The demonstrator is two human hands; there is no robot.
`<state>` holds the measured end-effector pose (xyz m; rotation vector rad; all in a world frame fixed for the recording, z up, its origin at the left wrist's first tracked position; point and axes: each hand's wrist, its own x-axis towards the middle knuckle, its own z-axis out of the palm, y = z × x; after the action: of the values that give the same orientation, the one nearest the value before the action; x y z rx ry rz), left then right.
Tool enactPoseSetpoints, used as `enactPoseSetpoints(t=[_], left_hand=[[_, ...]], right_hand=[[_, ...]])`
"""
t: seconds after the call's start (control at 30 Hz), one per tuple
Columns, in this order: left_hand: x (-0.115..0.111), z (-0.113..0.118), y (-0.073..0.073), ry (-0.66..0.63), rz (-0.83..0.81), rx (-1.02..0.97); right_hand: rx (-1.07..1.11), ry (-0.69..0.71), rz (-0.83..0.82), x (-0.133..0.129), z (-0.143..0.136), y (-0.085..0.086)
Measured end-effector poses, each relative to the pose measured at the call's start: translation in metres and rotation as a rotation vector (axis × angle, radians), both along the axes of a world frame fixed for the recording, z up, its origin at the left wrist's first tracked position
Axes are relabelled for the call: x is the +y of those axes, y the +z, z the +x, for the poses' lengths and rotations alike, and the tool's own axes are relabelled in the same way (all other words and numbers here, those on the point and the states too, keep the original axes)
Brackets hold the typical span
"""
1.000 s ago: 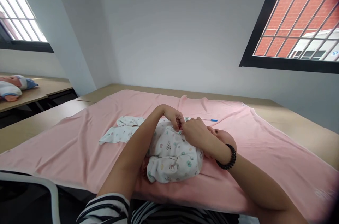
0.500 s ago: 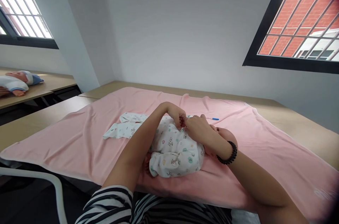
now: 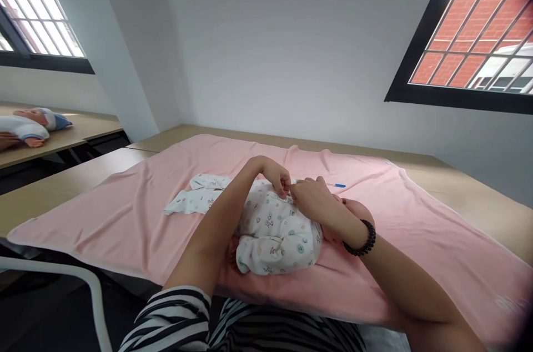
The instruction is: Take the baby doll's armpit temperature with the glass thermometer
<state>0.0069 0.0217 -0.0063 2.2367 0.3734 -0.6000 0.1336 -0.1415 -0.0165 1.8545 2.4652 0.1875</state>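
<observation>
A baby doll lies on its back on a pink blanket, its head to the right and partly behind my right wrist. It wears a white baby top printed with small figures. My left hand bends over the doll's chest with its fingers pinched at the top's front. Against it, my right hand pinches the same spot. The fingertips nearly meet, and the bit of cloth between them is mostly hidden. White printed baby trousers lie spread out left of the doll.
Behind my right hand lies a thin stick with a blue end. A wooden table carries the blanket, with a wall behind. On another table at far left, a person's hand touches a second doll. A white curved tube is at lower left.
Both hands stay at the top's front; the left fingers have shifted slightly and curled a little. The whole view has moved slightly.
</observation>
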Motion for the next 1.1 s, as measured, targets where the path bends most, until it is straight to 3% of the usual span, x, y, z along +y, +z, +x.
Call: enactPoseSetpoints(t=[0.27, 0.37, 0.73, 0.9, 1.1], left_hand=[[0.005, -0.02, 0.007, 0.21, 0.014, 0.152], [0.011, -0.027, 0.006, 0.219, 0.03, 0.171], [0.017, -0.013, -0.009, 0.138, 0.091, 0.227], [0.018, -0.011, -0.014, 0.212, 0.045, 0.247], [0.018, -0.013, -0.013, 0.215, 0.01, 0.237]], right_hand=[[0.139, 0.258, 0.133, -0.002, -0.014, -0.01], [0.098, 0.33, 0.135, -0.003, -0.02, -0.017], [-0.071, 0.384, 0.163, -0.006, -0.021, -0.027], [-0.093, 0.432, 0.182, -0.008, -0.022, -0.029], [-0.099, 0.444, 0.151, -0.011, -0.023, -0.03]])
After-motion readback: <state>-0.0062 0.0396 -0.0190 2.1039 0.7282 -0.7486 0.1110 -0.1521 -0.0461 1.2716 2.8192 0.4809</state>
